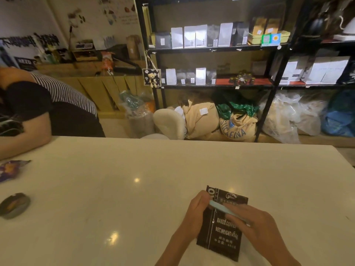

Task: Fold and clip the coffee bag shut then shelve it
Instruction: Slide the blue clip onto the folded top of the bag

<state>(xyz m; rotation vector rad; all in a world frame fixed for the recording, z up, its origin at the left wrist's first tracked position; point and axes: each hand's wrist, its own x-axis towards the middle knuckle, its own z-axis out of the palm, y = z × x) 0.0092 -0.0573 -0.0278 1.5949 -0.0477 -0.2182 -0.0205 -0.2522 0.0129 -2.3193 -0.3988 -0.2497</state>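
Bag flat on table, near edge, between hands. Left hand pinches bag's left side and clip end. Right hand grips clip lying across bag. Step: clipping. Keep fold tight, clip square across full width, press until shut. Shelf well apart, behind table.

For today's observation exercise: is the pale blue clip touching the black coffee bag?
Touching. The head view shows the clip lying straight across the coffee bag with no gap visible, held at its ends by the left hand and right hand.
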